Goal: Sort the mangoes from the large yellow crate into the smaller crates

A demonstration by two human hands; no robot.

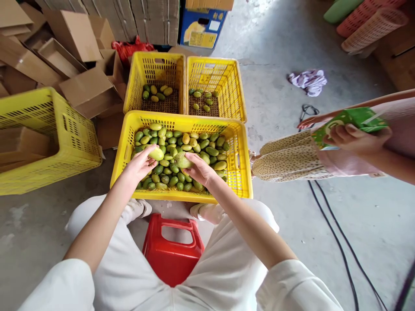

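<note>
My left hand is closed around a yellow-green mango, held by the fingertips. A larger, duller green mango sits in my right hand, whose fingers wrap its right side. Both hands are above a wide yellow plastic crate in front of my knees. Many small green and yellowish mangoes lie loose in it. Behind stand two smaller yellow crates: the left crate and the right crate, each with several mangoes on the bottom.
A red plastic stool is between my legs. Left are a yellow-green crate and piled cardboard boxes. At right, another person holds a green carton. Black cables and a crumpled cloth lie on the floor.
</note>
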